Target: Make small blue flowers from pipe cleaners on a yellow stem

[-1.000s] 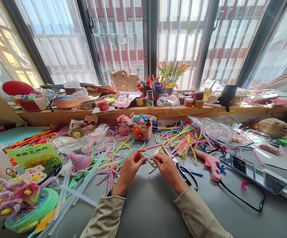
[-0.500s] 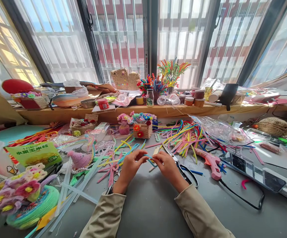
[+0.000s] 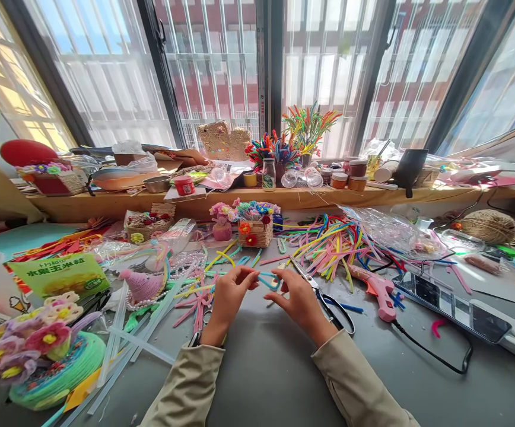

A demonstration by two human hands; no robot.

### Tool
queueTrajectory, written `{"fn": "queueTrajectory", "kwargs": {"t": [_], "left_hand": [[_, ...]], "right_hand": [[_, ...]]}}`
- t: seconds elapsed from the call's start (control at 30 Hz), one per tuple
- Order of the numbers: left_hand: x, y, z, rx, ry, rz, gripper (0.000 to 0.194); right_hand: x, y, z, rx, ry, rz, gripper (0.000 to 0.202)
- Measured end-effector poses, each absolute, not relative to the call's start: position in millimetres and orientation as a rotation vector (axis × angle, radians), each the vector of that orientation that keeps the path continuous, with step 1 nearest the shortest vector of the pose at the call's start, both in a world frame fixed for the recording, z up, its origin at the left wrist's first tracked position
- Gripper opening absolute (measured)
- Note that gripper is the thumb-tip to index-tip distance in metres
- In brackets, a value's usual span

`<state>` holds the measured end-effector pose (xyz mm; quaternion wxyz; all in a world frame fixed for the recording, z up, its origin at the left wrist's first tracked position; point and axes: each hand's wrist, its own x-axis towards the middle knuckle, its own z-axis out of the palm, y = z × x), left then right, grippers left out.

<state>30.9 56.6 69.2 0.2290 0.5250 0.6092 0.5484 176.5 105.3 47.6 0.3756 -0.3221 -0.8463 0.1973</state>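
Observation:
My left hand pinches one end of a light blue pipe cleaner between thumb and fingertips. The pipe cleaner is bent into a narrow loop that reaches toward my right hand. That hand has its thumb and index finger spread apart around the loop's far end; whether a fingertip touches it I cannot tell. Black-handled scissors lie beside my right hand. Pink pipe cleaners, some bent and bunched together, rest left of my left hand.
Loose coloured pipe cleaners are heaped behind my right hand. A pink glue gun with a black cord and a phone lie to the right. Clear glue sticks and a flower piece are at left. A small flower basket stands behind.
My right thumb and index finger have parted from their pinch on the blue pipe cleaner. More of its loop now shows between the hands. My left hand keeps hold.

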Motion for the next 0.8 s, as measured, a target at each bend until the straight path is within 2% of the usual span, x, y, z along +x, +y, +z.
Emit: {"fn": "queueTrajectory", "kwargs": {"t": [0.23,0.8], "left_hand": [[31.0,60.2,68.4,1.321,1.533,1.496,0.023],[25.4,60.1,63.9,1.723,1.640,1.341,0.021]], "right_hand": [[176.3,102.7,47.9,-0.860,-2.178,0.395,0.026],[183.7,109.9,50.4,-0.880,-2.197,0.361,0.017]]}}
